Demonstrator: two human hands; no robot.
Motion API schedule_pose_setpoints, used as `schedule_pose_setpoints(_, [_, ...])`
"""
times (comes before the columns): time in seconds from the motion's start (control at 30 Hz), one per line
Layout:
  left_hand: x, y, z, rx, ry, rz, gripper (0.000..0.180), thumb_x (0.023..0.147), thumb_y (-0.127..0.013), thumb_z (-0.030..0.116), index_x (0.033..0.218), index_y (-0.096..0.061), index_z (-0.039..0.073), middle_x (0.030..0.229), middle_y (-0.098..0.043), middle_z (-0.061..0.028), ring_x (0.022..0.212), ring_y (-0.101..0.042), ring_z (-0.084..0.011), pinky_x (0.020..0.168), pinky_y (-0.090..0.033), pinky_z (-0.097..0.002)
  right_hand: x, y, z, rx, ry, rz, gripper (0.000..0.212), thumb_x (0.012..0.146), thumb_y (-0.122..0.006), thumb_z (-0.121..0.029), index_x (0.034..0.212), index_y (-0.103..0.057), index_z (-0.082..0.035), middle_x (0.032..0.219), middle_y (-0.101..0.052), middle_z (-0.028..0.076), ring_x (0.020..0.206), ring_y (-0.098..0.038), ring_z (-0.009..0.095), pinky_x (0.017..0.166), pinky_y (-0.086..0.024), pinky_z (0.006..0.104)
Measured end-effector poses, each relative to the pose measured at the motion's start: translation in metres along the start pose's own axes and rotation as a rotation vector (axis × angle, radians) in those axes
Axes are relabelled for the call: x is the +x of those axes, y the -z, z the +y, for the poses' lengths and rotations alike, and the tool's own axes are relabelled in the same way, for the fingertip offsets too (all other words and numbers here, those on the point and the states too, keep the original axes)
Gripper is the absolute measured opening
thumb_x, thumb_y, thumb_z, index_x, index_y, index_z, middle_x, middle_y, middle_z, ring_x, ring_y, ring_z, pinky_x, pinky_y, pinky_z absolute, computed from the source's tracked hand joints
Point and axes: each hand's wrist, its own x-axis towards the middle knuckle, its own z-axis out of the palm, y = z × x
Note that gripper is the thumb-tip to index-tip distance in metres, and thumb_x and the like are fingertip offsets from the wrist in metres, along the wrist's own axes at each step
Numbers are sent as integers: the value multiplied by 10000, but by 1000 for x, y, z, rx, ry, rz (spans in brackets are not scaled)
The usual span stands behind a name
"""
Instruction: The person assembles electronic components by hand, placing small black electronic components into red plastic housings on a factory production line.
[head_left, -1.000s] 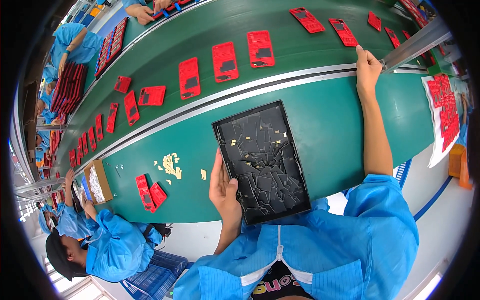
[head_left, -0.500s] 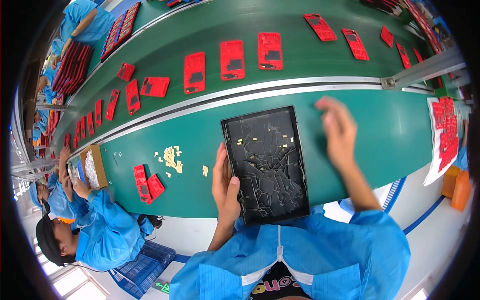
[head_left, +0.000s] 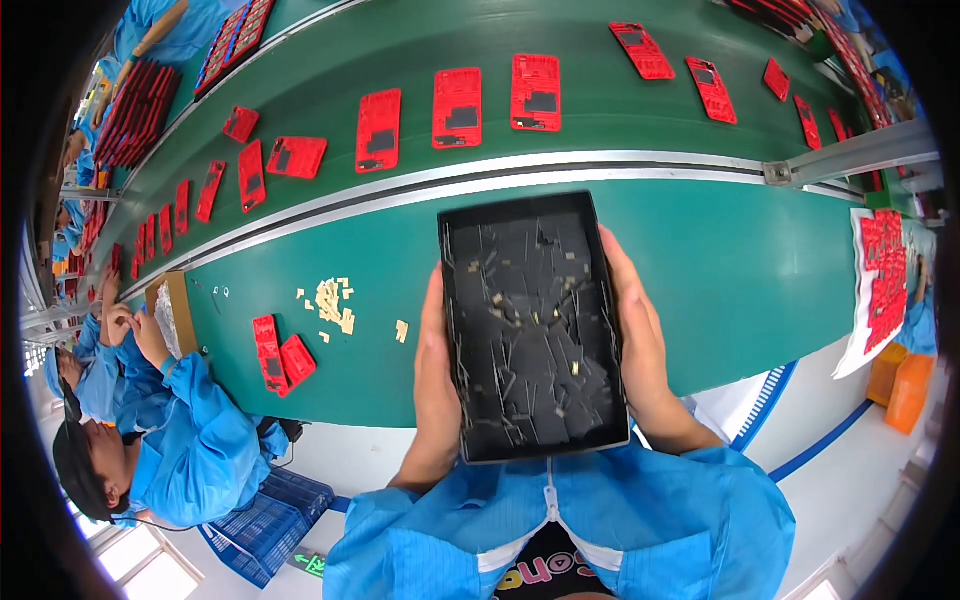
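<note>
Between my two hands is a black rectangular tray, held by its long sides close to my body. Inside it lie many thin dark flat pieces, blurred, with a few small pale yellow bits among them. My left hand grips the left wall, thumb along the side and fingers partly hidden under it. On the opposite wall, my right hand is wrapped round the edge, its fingertips out of sight behind the tray.
Cream L-shaped pieces and two red phone-shaped housings lie on the green bench. Beyond a metal rail, red housings sit on a green belt. A co-worker sits at left by a cardboard box.
My right hand has come from the bench at the right onto the tray's right side. The tray looks raised, and the pieces inside have shifted and spread.
</note>
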Motion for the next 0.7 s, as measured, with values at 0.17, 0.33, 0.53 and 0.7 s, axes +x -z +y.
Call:
schedule_pose_setpoints(0.17, [-3,1,13,-40,44,-12,668,1132,-185,399,1601,-199,-76,1691,-208,-173,1589,-119,-258,1281,-70,-362,-11,1,-4,-15,-42,27,699,1109,-345,-449,1607,-252,32,1670,-257,185,1556,-211,273,1258,-119,365])
schedule_pose_setpoints(0.33, [-8,4,8,-11,-12,2,666,1125,-198,384,1601,-187,-83,1696,-188,-180,1590,-113,-261,1282,-57,-365,-4,-2,-7,-144,7,0,686,1104,-351,-429,1604,-267,32,1663,-273,189,1558,-213,282,1255,-117,361])
schedule_pose_setpoints(0.53, [8,-4,13,-7,-63,-2,670,1117,-224,374,1598,-187,-91,1697,-182,-190,1589,-119,-267,1283,-51,-372,8,-4,-2,-64,58,2,700,1082,-407,-415,1599,-276,38,1648,-293,220,1556,-221,303,1257,-104,379])
schedule_pose_setpoints(0.7, [14,-14,23,-40,-65,35,640,1107,-259,331,1595,-225,-81,1685,-217,-192,1578,-163,-274,1282,-84,-371,21,-1,3,10,66,3,711,1072,-450,-409,1595,-282,41,1649,-301,202,1532,-268,273,1245,-156,349])
